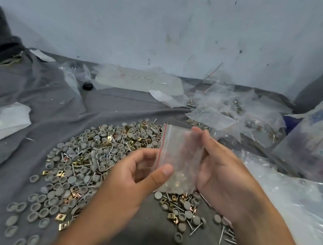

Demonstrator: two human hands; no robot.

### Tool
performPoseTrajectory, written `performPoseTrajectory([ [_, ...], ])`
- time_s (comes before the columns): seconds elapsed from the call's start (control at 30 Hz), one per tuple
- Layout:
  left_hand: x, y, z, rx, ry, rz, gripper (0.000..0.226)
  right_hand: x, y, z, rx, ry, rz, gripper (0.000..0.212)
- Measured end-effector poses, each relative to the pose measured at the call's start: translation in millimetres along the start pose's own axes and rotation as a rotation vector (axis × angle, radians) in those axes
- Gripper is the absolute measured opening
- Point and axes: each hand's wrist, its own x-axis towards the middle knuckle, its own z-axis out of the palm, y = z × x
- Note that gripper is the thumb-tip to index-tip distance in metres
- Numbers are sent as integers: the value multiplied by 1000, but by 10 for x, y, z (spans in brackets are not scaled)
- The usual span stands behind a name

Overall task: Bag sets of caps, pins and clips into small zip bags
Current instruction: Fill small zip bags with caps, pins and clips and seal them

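Grey cloth (pixel 30 88) carries the parts pile (pixel 101 156), above which both hands, left hand (pixel 137 171) and right hand (pixel 219 172), pinch a clear, red-lined zip bag (pixel 179 156) upright, long axis toward twelve o'clock.

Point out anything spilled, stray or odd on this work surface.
Nothing looks damaged. The caps, pins and clips lie loose in one mixed heap on the grey cloth, with single caps strayed toward its near left edge. A small black cap sits alone, far from the heap.
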Motion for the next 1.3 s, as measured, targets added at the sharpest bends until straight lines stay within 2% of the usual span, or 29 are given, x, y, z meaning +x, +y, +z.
performPoseTrajectory([
  [0.07,0,34,-49,94,178,74,22,79,112,77,44,83,16,28],
  [0.13,-12,12,-121,262,342,137,28,119,231,105,-26,199,-34,24],
  [0.23,-28,-5,-189,440,464,178,22,35,431,176,-457,403,-312,10],
  [0.27,-32,-10,-190,508,472,185,23,-28,497,229,-578,394,-415,10],
  [0.33,-48,-38,-172,673,457,191,33,-121,634,339,-684,262,-511,18],
  [0.4,-69,-62,-156,828,477,199,34,-153,707,434,-688,118,-475,26],
  [0.5,-79,-62,-147,953,546,327,29,-99,733,448,-660,75,-394,24],
  [0.6,-73,-102,-184,923,479,366,27,-51,761,377,-544,76,-324,20],
  [0.73,-102,-140,-225,794,281,265,39,-28,821,302,-549,71,-288,20],
  [0.83,-128,-129,-236,678,193,227,36,-29,782,263,-637,51,-315,20],
  [0.93,-133,-151,-237,602,161,227,20,-33,715,219,-753,16,-306,23],
  [1.13,-84,-145,-242,465,13,39,34,-40,640,85,-903,-44,-261,29],
  [1.2,-72,-140,-254,483,44,7,43,-51,618,50,-892,-59,-248,33],
  [1.3,-56,-166,-271,594,233,51,29,-70,609,-32,-860,-107,-195,30],
])
